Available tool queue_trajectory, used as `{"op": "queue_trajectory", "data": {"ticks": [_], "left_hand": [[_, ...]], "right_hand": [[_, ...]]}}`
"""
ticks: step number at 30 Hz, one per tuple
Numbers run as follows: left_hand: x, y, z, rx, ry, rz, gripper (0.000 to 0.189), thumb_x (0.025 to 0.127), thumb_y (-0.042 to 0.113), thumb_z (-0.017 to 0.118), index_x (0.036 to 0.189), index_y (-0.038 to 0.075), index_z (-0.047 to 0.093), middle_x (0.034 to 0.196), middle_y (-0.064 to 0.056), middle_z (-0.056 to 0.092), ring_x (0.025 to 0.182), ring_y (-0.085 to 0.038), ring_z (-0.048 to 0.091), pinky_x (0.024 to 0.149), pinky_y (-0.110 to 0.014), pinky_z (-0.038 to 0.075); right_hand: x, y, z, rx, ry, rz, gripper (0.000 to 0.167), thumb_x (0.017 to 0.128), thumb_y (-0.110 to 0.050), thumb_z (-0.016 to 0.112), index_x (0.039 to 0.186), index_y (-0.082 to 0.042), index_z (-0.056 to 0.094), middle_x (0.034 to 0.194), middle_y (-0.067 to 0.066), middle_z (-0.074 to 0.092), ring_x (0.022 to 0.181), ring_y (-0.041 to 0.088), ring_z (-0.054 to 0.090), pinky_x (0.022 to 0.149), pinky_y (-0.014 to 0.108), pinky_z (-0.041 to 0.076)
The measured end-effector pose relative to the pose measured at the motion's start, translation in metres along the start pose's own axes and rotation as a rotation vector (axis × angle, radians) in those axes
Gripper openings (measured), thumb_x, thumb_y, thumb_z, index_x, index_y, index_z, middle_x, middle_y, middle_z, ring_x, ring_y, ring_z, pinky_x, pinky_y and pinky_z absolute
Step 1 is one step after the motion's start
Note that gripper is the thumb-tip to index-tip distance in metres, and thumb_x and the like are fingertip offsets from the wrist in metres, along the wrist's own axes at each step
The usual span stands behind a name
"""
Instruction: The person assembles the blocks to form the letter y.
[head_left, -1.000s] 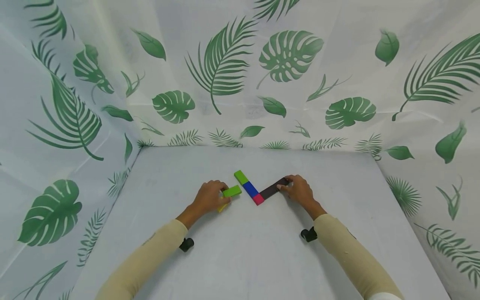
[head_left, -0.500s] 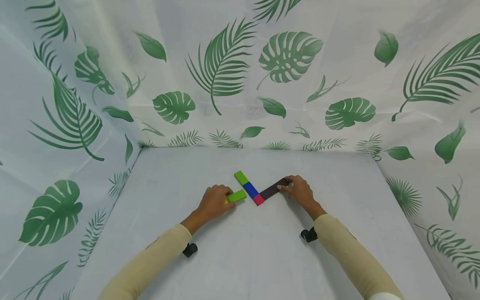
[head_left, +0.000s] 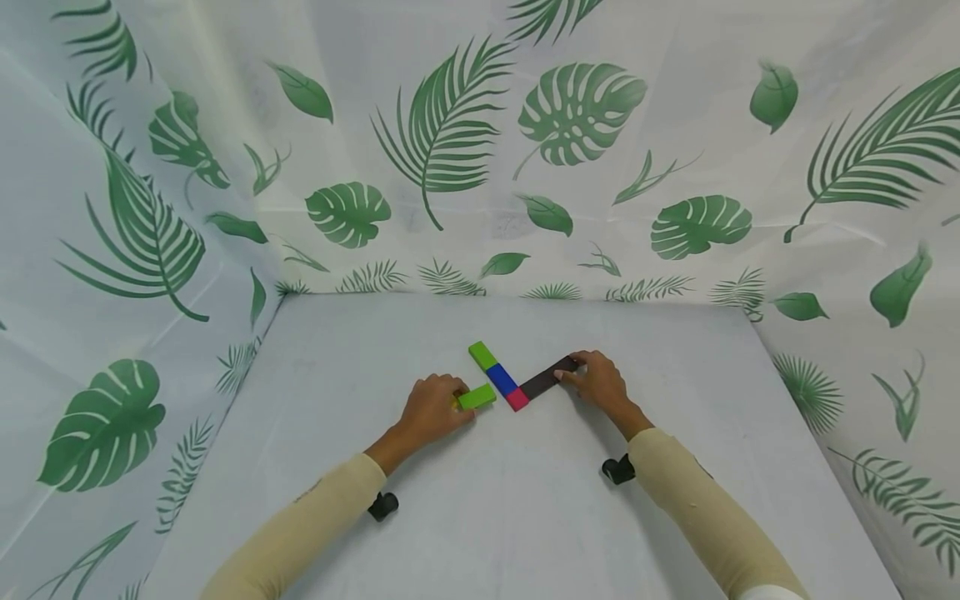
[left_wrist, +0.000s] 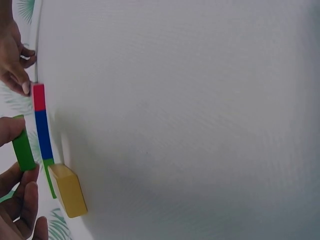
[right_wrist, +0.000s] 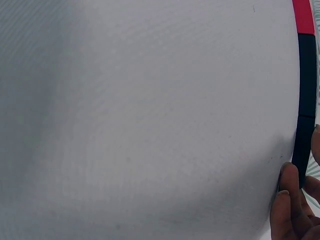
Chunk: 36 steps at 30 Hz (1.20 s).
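Note:
In the head view my left hand (head_left: 433, 408) pinches a green block (head_left: 477, 396) between thumb and fingers, just left of a V-shaped row of blocks. A yellow block (left_wrist: 72, 192) shows close by that hand, mostly hidden under it in the head view. The row's left arm has a lime green block (head_left: 482, 355), then a blue block (head_left: 502, 380); a red block (head_left: 517, 400) forms the corner. Two black blocks (right_wrist: 307, 75) make the right arm, end to end. My right hand (head_left: 598, 382) grips the outer black block, thumb and fingers on opposite sides.
The blocks lie on a white table (head_left: 495, 517). White sheets with green leaf prints (head_left: 465, 100) rise behind and at both sides. A small black device (head_left: 384, 506) sits under the left wrist, another black device (head_left: 618, 469) under the right.
My left hand has moved right and slightly nearer the body with the green block, closer to the row. The yellow block is more covered by the hand. The right hand has stayed put.

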<state>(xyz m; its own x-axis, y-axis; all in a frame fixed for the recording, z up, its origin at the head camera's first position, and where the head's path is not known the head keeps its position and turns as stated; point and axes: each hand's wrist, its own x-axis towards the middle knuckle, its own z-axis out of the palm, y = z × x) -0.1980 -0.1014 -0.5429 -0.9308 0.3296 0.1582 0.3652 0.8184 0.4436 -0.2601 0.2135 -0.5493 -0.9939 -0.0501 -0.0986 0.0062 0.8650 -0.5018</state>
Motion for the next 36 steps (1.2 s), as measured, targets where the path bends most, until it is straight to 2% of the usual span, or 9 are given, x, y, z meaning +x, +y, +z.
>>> {"op": "queue_trajectory", "data": {"ticks": [5,15,21,26,36], "left_hand": [[-0.002,0.001,0.002,0.012,-0.011,-0.018,0.035,0.08,0.036,0.083,0.104,0.012,0.075,0.094,0.002,0.072,0.082,-0.014,0.059,0.071,-0.032,0.042],[-0.005,0.005,0.006,0.021,0.007,-0.016,0.035,0.079,0.037,0.084,0.102,0.013,0.076,0.092,0.002,0.073,0.08,-0.013,0.058,0.07,-0.031,0.042],[-0.004,0.005,0.008,0.045,0.005,-0.016,0.036,0.079,0.039,0.084,0.103,0.013,0.076,0.092,0.003,0.073,0.079,-0.012,0.057,0.069,-0.029,0.041],[-0.005,0.007,0.009,0.054,0.006,-0.009,0.036,0.079,0.039,0.083,0.103,0.014,0.076,0.091,0.003,0.073,0.079,-0.012,0.057,0.069,-0.029,0.04],[-0.004,0.011,0.013,0.051,0.009,-0.015,0.036,0.079,0.04,0.084,0.103,0.014,0.077,0.09,0.005,0.073,0.079,-0.011,0.057,0.07,-0.029,0.041]], "right_hand": [[-0.001,0.0,-0.001,0.007,-0.003,0.0,0.058,0.093,-0.038,0.072,0.135,-0.001,0.059,0.127,0.024,0.061,0.105,0.034,0.061,0.072,0.04,0.053],[0.0,-0.001,0.0,0.009,-0.012,0.012,0.059,0.093,-0.039,0.072,0.136,-0.001,0.058,0.128,0.024,0.06,0.105,0.034,0.06,0.074,0.04,0.053],[-0.001,-0.001,-0.001,0.016,-0.012,0.019,0.059,0.093,-0.038,0.072,0.136,-0.001,0.058,0.133,0.025,0.058,0.114,0.038,0.059,0.082,0.046,0.053],[-0.001,-0.002,-0.001,0.016,-0.015,0.023,0.059,0.093,-0.039,0.071,0.136,-0.001,0.058,0.133,0.025,0.058,0.111,0.036,0.059,0.079,0.044,0.053],[-0.002,-0.002,-0.001,0.014,-0.015,0.026,0.059,0.093,-0.039,0.071,0.136,-0.001,0.058,0.135,0.025,0.057,0.113,0.037,0.059,0.081,0.045,0.053]]}}
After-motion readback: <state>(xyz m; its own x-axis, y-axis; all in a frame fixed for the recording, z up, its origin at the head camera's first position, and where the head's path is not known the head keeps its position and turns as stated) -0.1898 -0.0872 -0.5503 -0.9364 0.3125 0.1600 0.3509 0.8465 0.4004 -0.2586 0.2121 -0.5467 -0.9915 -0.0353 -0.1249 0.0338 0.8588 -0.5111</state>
